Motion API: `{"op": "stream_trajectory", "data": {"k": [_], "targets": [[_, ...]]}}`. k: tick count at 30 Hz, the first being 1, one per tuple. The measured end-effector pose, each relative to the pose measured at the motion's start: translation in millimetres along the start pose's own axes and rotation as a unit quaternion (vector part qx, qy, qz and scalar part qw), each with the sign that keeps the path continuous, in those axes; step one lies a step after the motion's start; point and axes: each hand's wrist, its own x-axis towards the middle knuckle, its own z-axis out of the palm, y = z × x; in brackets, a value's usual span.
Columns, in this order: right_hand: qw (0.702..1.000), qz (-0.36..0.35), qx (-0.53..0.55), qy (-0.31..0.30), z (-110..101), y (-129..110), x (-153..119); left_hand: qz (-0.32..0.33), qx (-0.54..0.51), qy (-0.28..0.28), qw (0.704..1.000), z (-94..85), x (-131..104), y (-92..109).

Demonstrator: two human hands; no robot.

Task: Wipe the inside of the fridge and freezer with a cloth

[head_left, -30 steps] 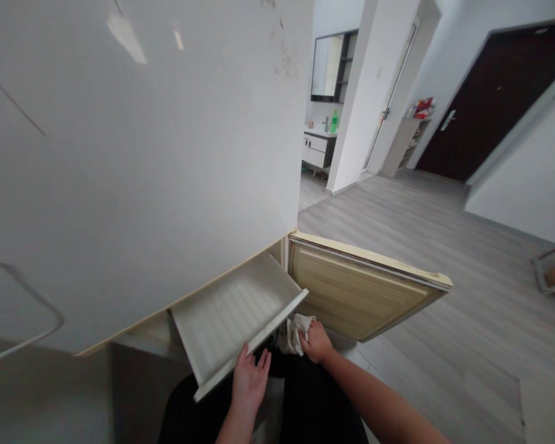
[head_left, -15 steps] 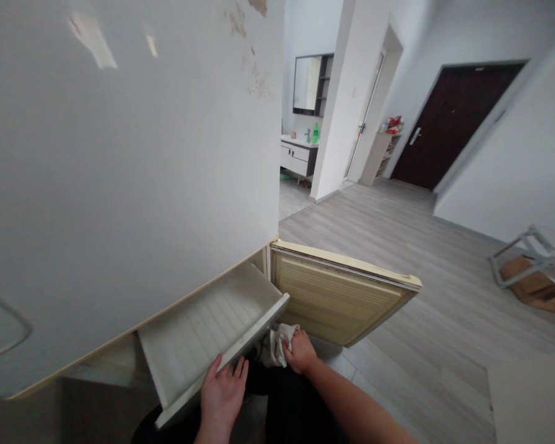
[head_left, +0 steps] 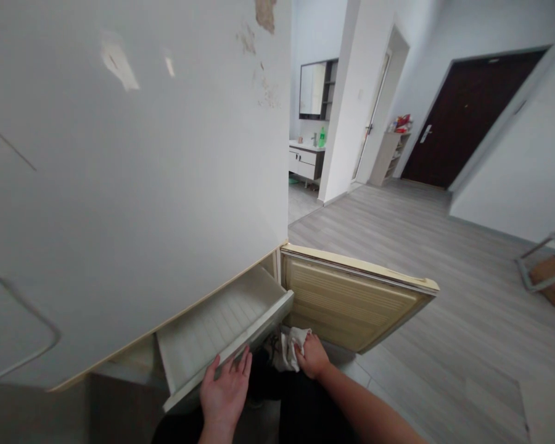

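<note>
A pale plastic freezer drawer [head_left: 213,339] is pulled partway out of the fridge's lower compartment, and its ribbed bottom shows no contents. My left hand [head_left: 224,391] is at the drawer's front panel, palm turned up and fingers spread against it. To the right, my right hand [head_left: 313,356] grips a crumpled whitish cloth [head_left: 290,348] above my dark-trousered legs. Just beyond that hand stands the yellowed fridge door [head_left: 351,296], swung wide with its inner face towards me.
The fridge's white front [head_left: 166,172] fills the left side. Grey wood-look floor [head_left: 398,228] runs to a dark red door [head_left: 472,117]. A washbasin cabinet [head_left: 305,161] and a small shelf [head_left: 388,157] stand farther back. A grey frame [head_left: 536,262] is at far right.
The drawer has slid a little farther into the fridge, with my left hand at its front. My right hand still grips the cloth. The view has shifted slightly.
</note>
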Motion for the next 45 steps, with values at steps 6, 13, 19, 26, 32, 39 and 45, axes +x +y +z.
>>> {"op": "stream_trajectory", "data": {"k": [6,13,19,26,32,39,45], "targets": [[1.000,0.002,-0.019,-0.014,-1.3,-0.6,-0.7,-0.009,-0.007,-0.030,0.999,11.5,7.9,8.3],[1.000,-0.005,-0.013,-0.010,1.6,3.1,-0.9,0.073,0.004,-0.025,0.997,30.4,47.1,27.5],[1.000,0.002,-0.014,-0.018,-1.4,3.6,-2.0,0.134,0.060,-0.036,0.988,55.0,84.6,56.9],[1.000,-0.001,-0.016,-0.022,-0.2,4.5,-2.0,0.139,0.127,0.008,0.982,52.6,115.2,43.4],[1.000,-0.013,0.006,-0.020,1.7,4.9,-3.0,0.104,0.194,0.111,0.969,23.9,138.6,32.3],[0.999,-0.029,0.030,-0.004,6.4,11.2,-0.5,0.095,0.157,0.109,0.977,36.6,156.9,61.9],[0.999,-0.029,0.016,0.008,14.5,22.9,-3.9,0.112,0.113,0.091,0.983,27.0,152.9,46.0]]}}
